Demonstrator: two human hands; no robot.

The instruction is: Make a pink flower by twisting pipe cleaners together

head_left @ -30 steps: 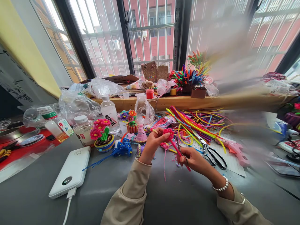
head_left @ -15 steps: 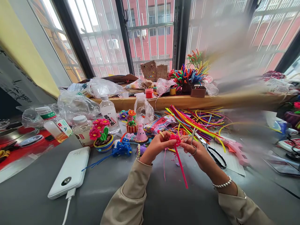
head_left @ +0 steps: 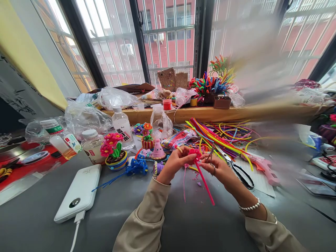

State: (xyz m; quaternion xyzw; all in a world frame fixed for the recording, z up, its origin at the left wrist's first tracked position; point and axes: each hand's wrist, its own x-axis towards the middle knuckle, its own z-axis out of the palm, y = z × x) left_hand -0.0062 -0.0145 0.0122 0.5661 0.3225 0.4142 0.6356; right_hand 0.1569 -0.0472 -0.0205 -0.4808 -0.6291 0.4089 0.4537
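At 4 o'clock, the bright pink fuzzy flower [head_left: 193, 154] is partly covered by the left hand [head_left: 180, 159], and the small metal scissors [head_left: 211, 151] in the right hand [head_left: 218, 167] are blurred. The white charging cable [head_left: 75, 235] is cut off by the bottom edge between 7 and 8 o'clock. At 3 o'clock the long tan windowsill [head_left: 147, 115] is smeared.

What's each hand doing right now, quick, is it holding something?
Left hand: closed, holding a fuzzy pink flower.
Right hand: closed, holding small scissors; can't tell if it touches the flower too.
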